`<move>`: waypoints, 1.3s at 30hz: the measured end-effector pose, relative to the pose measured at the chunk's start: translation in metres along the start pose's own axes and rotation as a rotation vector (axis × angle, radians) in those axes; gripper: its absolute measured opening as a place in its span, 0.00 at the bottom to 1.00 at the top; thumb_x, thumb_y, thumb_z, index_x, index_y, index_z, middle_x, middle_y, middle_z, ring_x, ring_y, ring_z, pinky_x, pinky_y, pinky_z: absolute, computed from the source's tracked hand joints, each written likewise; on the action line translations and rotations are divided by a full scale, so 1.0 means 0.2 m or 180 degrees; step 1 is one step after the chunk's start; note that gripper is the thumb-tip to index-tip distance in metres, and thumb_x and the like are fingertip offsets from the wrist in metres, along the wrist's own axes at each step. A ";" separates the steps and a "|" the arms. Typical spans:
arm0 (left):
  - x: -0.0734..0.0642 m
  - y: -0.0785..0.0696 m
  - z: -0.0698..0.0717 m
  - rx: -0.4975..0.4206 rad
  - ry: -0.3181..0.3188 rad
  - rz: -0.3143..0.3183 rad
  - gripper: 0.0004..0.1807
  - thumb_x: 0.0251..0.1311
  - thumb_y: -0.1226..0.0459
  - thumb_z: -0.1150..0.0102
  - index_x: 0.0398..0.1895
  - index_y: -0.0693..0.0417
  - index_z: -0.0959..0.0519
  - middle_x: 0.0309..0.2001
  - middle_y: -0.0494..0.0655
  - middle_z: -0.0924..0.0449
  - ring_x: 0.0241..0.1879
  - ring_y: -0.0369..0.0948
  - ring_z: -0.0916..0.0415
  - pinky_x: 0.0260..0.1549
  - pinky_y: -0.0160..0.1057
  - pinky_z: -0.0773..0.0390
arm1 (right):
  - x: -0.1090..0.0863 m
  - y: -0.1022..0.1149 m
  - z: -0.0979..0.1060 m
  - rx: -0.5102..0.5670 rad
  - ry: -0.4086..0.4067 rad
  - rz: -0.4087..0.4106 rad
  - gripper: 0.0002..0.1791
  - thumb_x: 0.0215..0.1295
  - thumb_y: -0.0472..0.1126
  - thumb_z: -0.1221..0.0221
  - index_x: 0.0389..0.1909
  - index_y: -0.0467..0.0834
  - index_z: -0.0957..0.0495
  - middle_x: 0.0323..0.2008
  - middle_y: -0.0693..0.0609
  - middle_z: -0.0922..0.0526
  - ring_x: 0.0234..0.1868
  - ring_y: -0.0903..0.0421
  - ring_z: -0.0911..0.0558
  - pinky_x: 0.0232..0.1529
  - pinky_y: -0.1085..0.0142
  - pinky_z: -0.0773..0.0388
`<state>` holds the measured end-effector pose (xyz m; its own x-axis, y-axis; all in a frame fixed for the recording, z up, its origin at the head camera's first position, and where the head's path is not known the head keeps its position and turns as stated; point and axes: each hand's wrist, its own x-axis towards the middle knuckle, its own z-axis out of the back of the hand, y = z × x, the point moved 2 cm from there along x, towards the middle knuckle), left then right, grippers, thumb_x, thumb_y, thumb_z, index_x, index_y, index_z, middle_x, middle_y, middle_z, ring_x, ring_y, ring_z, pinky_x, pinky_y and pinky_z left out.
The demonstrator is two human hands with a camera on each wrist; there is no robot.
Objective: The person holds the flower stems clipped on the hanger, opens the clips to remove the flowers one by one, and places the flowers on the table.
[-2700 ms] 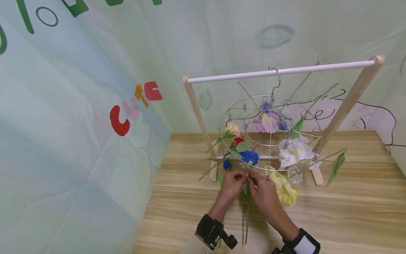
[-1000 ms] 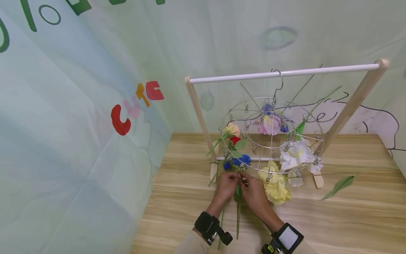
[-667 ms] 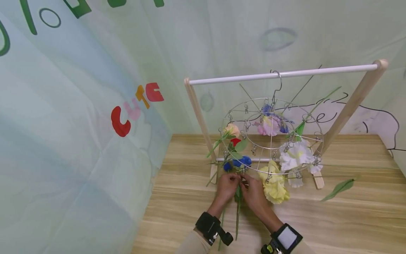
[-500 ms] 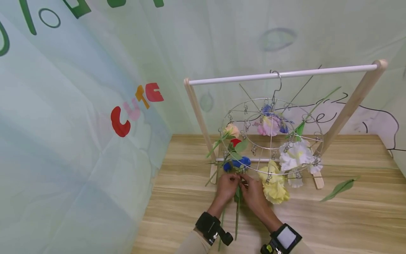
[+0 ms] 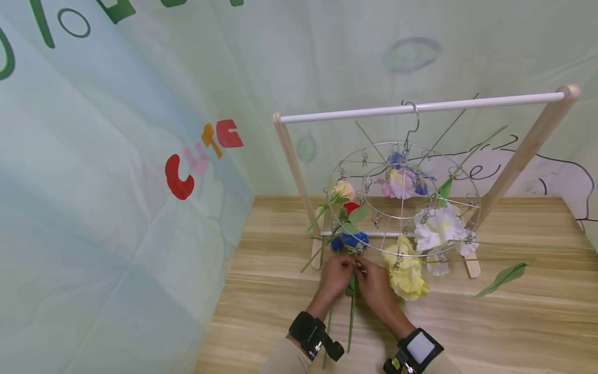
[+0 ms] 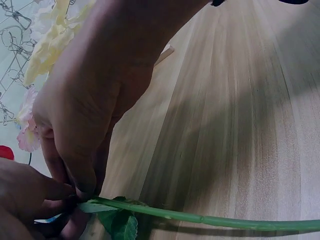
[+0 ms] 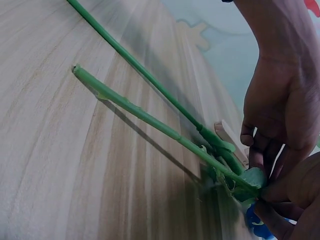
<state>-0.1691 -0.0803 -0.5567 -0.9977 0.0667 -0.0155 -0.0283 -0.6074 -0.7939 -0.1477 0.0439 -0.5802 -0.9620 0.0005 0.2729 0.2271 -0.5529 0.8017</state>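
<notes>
Left hand (image 5: 334, 275) and right hand (image 5: 374, 283) meet at the fingertips, just below the front left rim of the round wire hanger (image 5: 417, 123). Right one has thumb and fingers pinched on a green stem (image 7: 150, 118), near its leafy end. Left one has its fingers curled in close beside that; the hands cover each other in my views, so I can't tell what it has hold of, if anything. Stem runs from the fingertips toward the near side of the table (image 5: 537, 327), leaves (image 7: 252, 177) up against the fingers, shadow alongside on the wood. Second stem (image 7: 135, 60) runs to the left of it. Blue flower (image 5: 355, 240) sits just beyond the fingertips.

Around them I log: yellow flower (image 5: 406, 278) near the right hand, white flower (image 5: 438, 228) farther right, pink flower (image 5: 400, 183) toward the back, peach flower (image 5: 344, 191) and red flower (image 5: 351, 208) on the left side. Hanger hooks over the white rod (image 5: 345, 112) of a wooden stand (image 5: 528, 148). Black devices (image 5: 307, 332) strapped on both wrists, pale sleeves below. Backdrop (image 5: 117, 208) behind and left, coloured letters on it.
</notes>
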 end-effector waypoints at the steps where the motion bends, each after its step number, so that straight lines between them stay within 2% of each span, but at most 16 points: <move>1: 0.00 0.00 0.00 0.0016 0.0014 -0.0026 0.08 0.66 0.67 0.35 0.38 0.59 0.08 0.37 0.52 0.08 0.39 0.47 0.12 0.39 0.37 0.18 | 0.00 -0.01 0.00 -0.0001 0.0004 0.0009 0.18 0.62 0.22 0.34 0.54 0.33 0.15 0.41 0.35 0.09 0.39 0.41 0.08 0.40 0.51 0.12; 9: -0.01 0.00 -0.02 0.0184 0.0109 -0.0144 0.08 0.68 0.67 0.36 0.41 0.59 0.09 0.39 0.53 0.08 0.44 0.51 0.12 0.40 0.41 0.18 | 0.00 -0.03 -0.01 0.0066 0.0059 -0.0001 0.18 0.63 0.22 0.34 0.55 0.30 0.16 0.42 0.33 0.09 0.39 0.39 0.08 0.40 0.50 0.12; 15: -0.02 -0.01 -0.02 0.0202 0.0146 -0.0078 0.08 0.68 0.65 0.35 0.39 0.60 0.08 0.41 0.54 0.08 0.42 0.50 0.12 0.35 0.38 0.20 | -0.01 -0.04 -0.01 -0.0025 0.0062 -0.0010 0.19 0.62 0.23 0.34 0.55 0.31 0.15 0.41 0.34 0.09 0.39 0.39 0.08 0.41 0.48 0.13; 24: -0.02 0.00 -0.02 0.0322 0.0248 0.0019 0.11 0.70 0.63 0.37 0.44 0.58 0.08 0.45 0.53 0.08 0.46 0.49 0.11 0.39 0.39 0.18 | -0.01 -0.06 -0.03 -0.0098 0.0026 0.0054 0.20 0.58 0.21 0.33 0.53 0.32 0.14 0.41 0.35 0.09 0.40 0.38 0.09 0.42 0.46 0.14; 30: -0.02 0.00 -0.02 0.0298 0.0244 -0.0019 0.11 0.69 0.63 0.36 0.43 0.59 0.08 0.44 0.54 0.08 0.46 0.52 0.11 0.41 0.42 0.17 | -0.01 -0.06 -0.02 -0.0099 0.0031 0.0067 0.20 0.59 0.21 0.33 0.53 0.31 0.14 0.40 0.36 0.09 0.39 0.39 0.09 0.41 0.47 0.14; 35: -0.02 0.00 -0.02 0.0357 0.0212 -0.0050 0.11 0.69 0.63 0.36 0.45 0.59 0.08 0.45 0.55 0.08 0.48 0.52 0.11 0.45 0.44 0.16 | -0.01 -0.07 -0.02 -0.0008 0.0070 0.0051 0.20 0.61 0.21 0.33 0.55 0.31 0.15 0.39 0.36 0.09 0.37 0.41 0.09 0.40 0.49 0.14; 39: -0.02 0.00 -0.02 0.0403 0.0177 -0.0060 0.12 0.69 0.64 0.36 0.49 0.59 0.09 0.47 0.54 0.08 0.52 0.52 0.12 0.49 0.46 0.15 | -0.01 -0.08 -0.02 0.0252 0.0151 -0.0024 0.20 0.63 0.20 0.35 0.57 0.26 0.18 0.44 0.31 0.10 0.40 0.37 0.09 0.43 0.48 0.13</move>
<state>-0.1651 -0.0774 -0.5581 -0.9919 0.1209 -0.0378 -0.0583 -0.7005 -0.7113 -0.1499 0.0505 -0.5959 -0.9694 -0.0359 0.2427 0.2292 -0.4854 0.8437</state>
